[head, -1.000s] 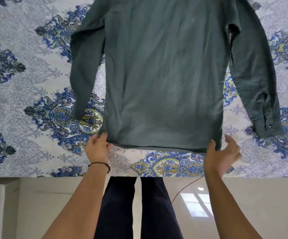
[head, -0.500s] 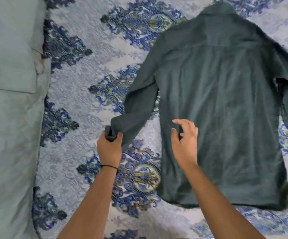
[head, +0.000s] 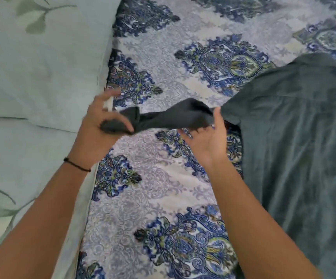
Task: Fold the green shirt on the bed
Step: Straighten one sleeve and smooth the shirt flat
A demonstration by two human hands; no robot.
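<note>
I am looking down on the bed [head: 203, 23], covered by a quilted bedspread [head: 153, 188], pale grey-white with ornate blue and green medallions. Along its left side lies pale green bedding [head: 32, 77] printed with darker leaf sprigs. The light is soft and even.

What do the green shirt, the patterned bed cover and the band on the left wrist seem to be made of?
Green shirt: soft woven cloth, probably cotton, matte; it drapes and creases softly. Patterned bed cover: quilted-looking fabric, matte; the print shows a raised, stitched texture. Wrist band: thin black cord or elastic; too small to tell.
</note>
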